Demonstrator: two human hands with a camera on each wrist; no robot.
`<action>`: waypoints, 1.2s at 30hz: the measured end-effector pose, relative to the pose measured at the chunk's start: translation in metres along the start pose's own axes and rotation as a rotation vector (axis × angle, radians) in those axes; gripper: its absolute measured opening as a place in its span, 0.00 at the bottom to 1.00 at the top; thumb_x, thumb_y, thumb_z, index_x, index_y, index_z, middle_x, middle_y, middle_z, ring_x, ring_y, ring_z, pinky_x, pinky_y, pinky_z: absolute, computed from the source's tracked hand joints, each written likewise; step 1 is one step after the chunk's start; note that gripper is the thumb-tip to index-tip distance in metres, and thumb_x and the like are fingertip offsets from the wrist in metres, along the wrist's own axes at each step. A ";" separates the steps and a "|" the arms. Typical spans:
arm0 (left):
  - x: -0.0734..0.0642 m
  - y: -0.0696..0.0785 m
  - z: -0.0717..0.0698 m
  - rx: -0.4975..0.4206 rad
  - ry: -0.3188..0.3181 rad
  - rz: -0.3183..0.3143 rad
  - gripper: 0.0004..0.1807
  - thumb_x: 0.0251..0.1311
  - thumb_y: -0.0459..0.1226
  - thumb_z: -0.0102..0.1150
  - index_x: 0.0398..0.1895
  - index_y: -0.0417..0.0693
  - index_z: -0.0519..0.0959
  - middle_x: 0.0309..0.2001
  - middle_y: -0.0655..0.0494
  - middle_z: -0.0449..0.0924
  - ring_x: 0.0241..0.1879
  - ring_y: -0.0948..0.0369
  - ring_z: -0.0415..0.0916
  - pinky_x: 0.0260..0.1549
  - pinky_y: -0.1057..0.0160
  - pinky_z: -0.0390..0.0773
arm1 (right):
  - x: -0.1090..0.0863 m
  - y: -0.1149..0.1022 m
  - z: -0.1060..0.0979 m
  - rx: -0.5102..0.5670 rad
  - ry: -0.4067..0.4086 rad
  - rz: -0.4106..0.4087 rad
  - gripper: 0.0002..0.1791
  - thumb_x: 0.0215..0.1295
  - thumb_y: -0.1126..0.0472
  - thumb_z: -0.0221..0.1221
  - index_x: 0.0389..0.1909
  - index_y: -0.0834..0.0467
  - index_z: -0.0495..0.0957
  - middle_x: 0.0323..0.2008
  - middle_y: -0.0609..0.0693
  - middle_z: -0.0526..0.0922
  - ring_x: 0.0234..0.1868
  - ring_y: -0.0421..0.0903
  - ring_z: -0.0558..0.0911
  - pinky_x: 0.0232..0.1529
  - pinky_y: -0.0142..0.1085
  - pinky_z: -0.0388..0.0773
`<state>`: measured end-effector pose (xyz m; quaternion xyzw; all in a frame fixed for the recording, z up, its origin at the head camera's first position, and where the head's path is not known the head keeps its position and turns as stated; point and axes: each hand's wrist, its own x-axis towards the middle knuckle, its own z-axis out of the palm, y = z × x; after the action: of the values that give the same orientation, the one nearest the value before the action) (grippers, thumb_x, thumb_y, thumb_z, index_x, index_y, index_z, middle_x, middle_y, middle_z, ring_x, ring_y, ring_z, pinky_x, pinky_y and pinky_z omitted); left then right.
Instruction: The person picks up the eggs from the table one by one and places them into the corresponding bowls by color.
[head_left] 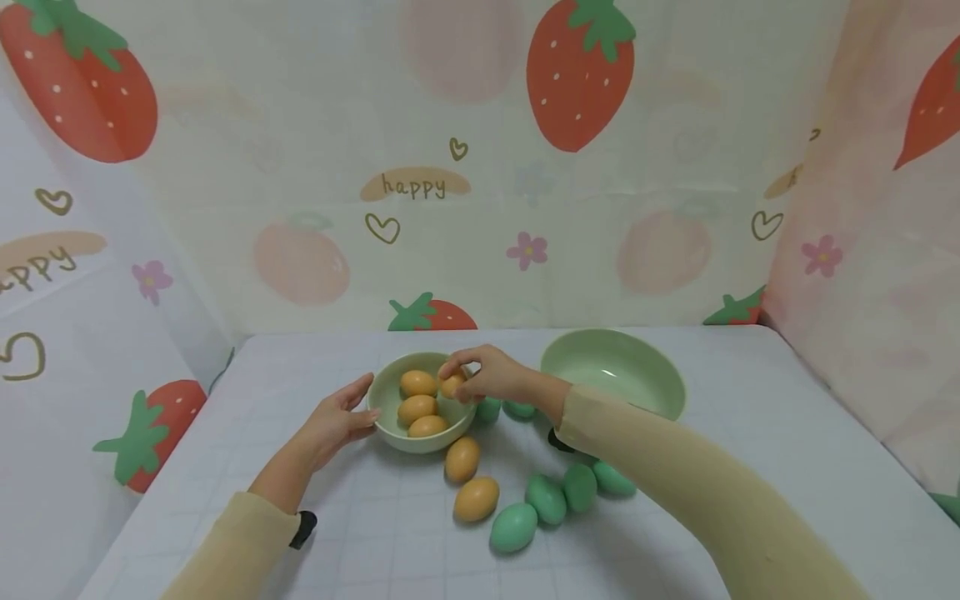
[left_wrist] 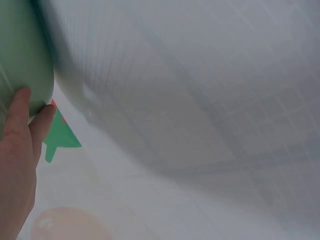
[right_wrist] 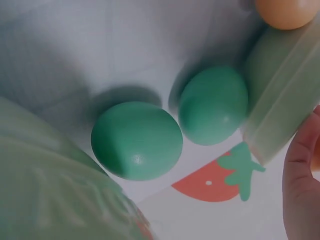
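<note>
My left hand (head_left: 336, 423) holds the small pale green bowl (head_left: 420, 445) at its left side, thumb at the rim and fingers against the outer wall. In the left wrist view those fingers (left_wrist: 19, 117) lie on the bowl's outside. Inside the bowl sit three orange eggs, one of them the middle egg (head_left: 417, 410). At the bowl's right rim, my right hand (head_left: 498, 377) pinches another orange egg (head_left: 452, 384) between thumb and fingers; its lower part is partly hidden. The right wrist view catches only the edge of this hand (right_wrist: 301, 175) beside the bowl.
Two orange eggs, the nearer one (head_left: 477, 500) included, lie in front of the bowl. Several green eggs (head_left: 514, 527) form a row to their right. Two more green eggs (right_wrist: 136, 141) lie between the small bowl and a larger green bowl (head_left: 615, 367), partly behind the right arm.
</note>
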<state>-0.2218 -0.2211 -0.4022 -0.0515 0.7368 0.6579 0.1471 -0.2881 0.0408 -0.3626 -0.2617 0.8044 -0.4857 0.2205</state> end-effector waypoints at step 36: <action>0.004 -0.005 -0.007 -0.021 -0.015 0.025 0.39 0.68 0.26 0.50 0.78 0.43 0.43 0.77 0.45 0.34 0.70 0.47 0.54 0.62 0.53 0.68 | 0.049 -0.014 0.030 -0.120 -0.161 0.011 0.15 0.60 0.69 0.64 0.49 0.58 0.83 0.45 0.51 0.80 0.30 0.45 0.78 0.28 0.33 0.79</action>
<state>-0.2248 -0.2283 -0.4076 -0.0391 0.7292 0.6679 0.1438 -0.3044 -0.0160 -0.3681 -0.3082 0.8131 -0.4128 0.2710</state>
